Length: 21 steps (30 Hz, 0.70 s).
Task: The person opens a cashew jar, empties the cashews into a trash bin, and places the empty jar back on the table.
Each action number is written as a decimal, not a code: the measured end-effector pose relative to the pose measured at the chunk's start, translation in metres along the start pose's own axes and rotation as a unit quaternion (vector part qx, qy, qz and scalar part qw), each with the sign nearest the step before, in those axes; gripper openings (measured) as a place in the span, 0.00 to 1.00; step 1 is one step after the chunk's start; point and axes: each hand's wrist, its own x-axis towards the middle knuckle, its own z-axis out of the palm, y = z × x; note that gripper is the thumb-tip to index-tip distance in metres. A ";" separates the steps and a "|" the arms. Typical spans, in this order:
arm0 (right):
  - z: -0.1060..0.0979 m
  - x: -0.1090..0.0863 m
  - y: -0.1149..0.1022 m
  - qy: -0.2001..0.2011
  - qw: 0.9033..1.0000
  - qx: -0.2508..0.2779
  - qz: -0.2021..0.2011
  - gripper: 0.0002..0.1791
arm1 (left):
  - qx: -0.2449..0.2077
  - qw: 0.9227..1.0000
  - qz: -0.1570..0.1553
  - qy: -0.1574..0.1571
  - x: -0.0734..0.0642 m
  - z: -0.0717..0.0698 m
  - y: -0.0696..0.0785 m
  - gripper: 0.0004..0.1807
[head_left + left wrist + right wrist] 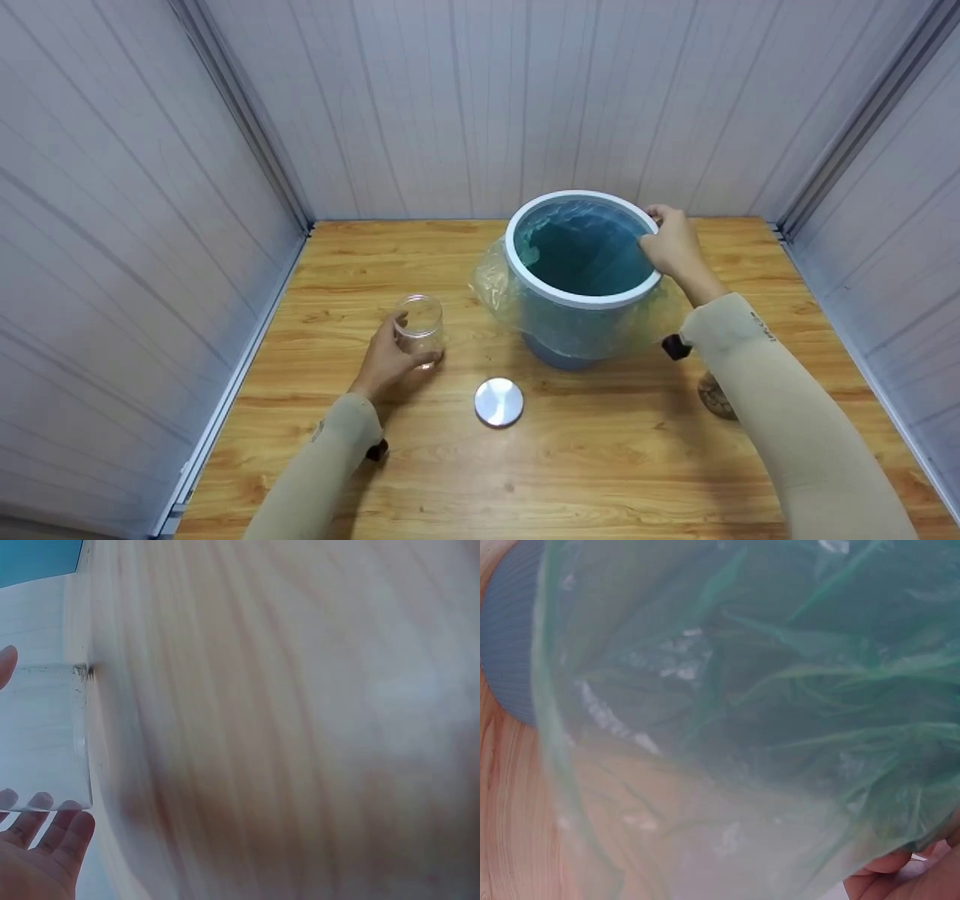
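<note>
My left hand holds a clear, lidless jar on the wooden table, thumb on the near side and fingers on the far side. In the left wrist view the jar shows between thumb and fingers, with its base at the tabletop. To the right stands a blue trash bin with a white rim ring and a thin green bag folded over it. My right hand pinches the rim at its right side, thumb toward the inside. In the right wrist view the bag covers most of the bin.
A round silver lid lies flat in front of the bin. A brown patterned object is partly hidden by my right forearm. Pale panel walls enclose the table at the back and both sides.
</note>
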 end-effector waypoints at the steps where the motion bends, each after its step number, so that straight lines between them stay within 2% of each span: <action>1: 0.000 0.000 0.000 -0.002 1.000 0.002 0.002 0.32 | 0.000 1.000 -0.001 0.000 0.000 0.000 -0.001 0.60; 9: 0.000 0.001 -0.001 -0.006 1.000 0.007 0.011 0.32 | -0.005 1.000 -0.004 -0.004 -0.001 -0.001 -0.002 0.58; 21: -0.002 -0.001 -0.002 -0.010 1.000 -0.009 0.008 0.33 | -0.031 0.999 0.016 -0.006 -0.002 -0.001 -0.009 0.61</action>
